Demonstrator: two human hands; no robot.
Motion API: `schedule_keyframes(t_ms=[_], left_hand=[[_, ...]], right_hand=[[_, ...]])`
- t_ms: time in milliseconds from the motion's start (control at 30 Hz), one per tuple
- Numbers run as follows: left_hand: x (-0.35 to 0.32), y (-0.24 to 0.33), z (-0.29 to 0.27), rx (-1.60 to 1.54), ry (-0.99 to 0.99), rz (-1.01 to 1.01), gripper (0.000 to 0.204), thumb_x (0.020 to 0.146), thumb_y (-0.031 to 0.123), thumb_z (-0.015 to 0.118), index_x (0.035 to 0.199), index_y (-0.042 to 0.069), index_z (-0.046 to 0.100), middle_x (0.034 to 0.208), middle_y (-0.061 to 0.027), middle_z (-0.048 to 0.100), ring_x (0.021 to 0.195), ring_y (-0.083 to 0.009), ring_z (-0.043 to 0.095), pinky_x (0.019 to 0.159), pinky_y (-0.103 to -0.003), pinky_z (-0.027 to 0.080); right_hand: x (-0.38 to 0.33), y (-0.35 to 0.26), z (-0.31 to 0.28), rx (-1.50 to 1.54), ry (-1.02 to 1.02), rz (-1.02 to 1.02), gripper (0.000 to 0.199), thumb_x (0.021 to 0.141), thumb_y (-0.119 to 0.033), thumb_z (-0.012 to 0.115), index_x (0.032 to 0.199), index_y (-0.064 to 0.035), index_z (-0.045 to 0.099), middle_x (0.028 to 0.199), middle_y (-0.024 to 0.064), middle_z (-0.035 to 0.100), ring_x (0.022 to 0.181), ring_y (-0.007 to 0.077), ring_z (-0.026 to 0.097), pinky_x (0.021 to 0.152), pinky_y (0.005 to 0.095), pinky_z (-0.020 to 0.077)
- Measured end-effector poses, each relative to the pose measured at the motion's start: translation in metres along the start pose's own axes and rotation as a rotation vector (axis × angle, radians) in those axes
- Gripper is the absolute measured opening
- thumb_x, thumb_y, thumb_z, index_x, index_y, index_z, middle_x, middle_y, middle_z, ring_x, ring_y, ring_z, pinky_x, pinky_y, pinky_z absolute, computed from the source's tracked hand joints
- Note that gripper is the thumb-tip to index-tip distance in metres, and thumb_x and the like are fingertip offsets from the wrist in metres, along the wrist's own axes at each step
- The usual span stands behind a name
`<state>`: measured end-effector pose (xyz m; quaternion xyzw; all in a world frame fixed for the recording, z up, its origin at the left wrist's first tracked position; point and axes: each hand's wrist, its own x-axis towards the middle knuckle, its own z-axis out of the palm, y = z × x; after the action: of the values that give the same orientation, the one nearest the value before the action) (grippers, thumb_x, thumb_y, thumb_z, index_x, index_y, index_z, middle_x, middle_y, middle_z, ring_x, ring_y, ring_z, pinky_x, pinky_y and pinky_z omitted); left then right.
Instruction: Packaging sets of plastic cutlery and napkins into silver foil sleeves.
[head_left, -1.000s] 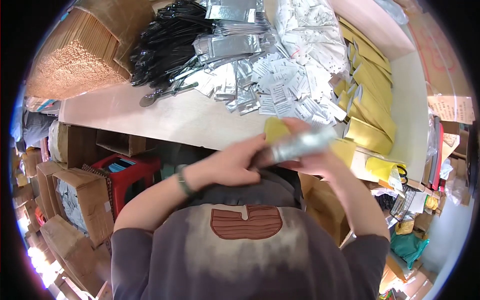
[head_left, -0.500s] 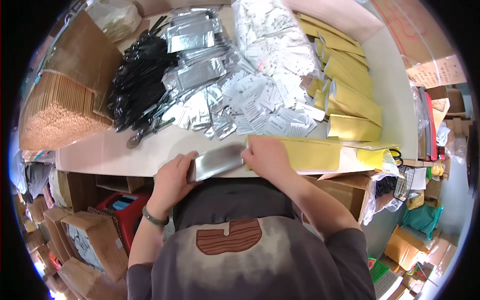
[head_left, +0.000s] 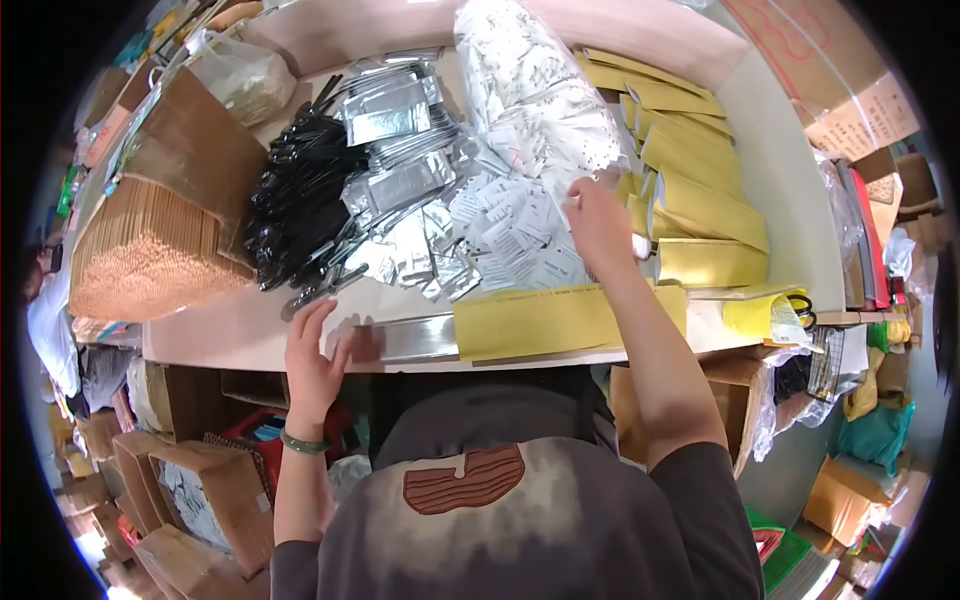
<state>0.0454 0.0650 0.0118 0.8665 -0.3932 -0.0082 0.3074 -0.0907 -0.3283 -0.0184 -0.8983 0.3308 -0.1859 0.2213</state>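
Observation:
My left hand (head_left: 318,355) hovers at the table's front edge, fingers apart and holding nothing. Just right of it lies a flat silver packet (head_left: 410,338). The packet's right end is covered by a long yellow envelope (head_left: 545,325); whether it sits inside or under it I cannot tell. My right hand (head_left: 602,228) reaches over the envelope to the right side of a heap of printed white slips (head_left: 515,228), beside a clear bag of white slips (head_left: 540,110). Its fingers are bent together, and anything between them is hidden.
Black long-handled items in clear wrap (head_left: 305,190) and stacked silver packets (head_left: 395,120) lie left of the slips. A carton of packed brown cardboard (head_left: 165,240) stands far left. More yellow envelopes (head_left: 700,190) are piled at right, with black-handled scissors (head_left: 800,310) near the corner.
The silver packet and yellow envelope now lie released on the table, the packet's right end covered. My left hand has opened and moved left; my right hand has moved forward to the slips.

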Motion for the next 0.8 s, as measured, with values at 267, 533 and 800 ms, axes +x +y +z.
schedule_keyframes(t_ms=[267,533,800], left_hand=[[-0.044,0.008,0.011,0.054,0.245,-0.098,0.03,0.084,-0.001,0.068,0.114,0.002,0.064,0.117,-0.0157,0.062,0.11,-0.034,0.061,0.096,-0.039,0.047],[-0.062,0.046,0.022,0.072,0.238,-0.12,0.025,0.081,0.004,0.071,0.106,0.007,0.069,0.115,-0.0126,0.064,0.109,-0.0326,0.06,0.094,-0.04,0.048],[-0.108,0.045,0.029,-0.042,0.348,-0.169,0.018,0.082,0.01,0.071,0.1,0.008,0.07,0.11,-0.0106,0.065,0.105,-0.0311,0.063,0.091,-0.04,0.05]], right_hand=[[-0.011,-0.037,-0.01,0.262,-0.073,-0.405,0.004,0.081,-0.007,0.064,0.084,-0.0056,0.066,0.092,0.013,0.064,0.09,0.0334,0.062,0.081,0.0419,0.0496],[0.004,-0.048,0.028,-0.195,-0.244,-1.023,0.006,0.071,-0.008,0.068,0.076,-0.0043,0.067,0.099,0.0128,0.06,0.104,0.0318,0.056,0.093,0.0424,0.0444],[0.033,-0.036,0.03,-0.163,-0.484,-1.037,0.012,0.073,-0.007,0.067,0.084,-0.0016,0.064,0.087,0.0225,0.063,0.087,0.0418,0.061,0.077,0.0495,0.0491]])
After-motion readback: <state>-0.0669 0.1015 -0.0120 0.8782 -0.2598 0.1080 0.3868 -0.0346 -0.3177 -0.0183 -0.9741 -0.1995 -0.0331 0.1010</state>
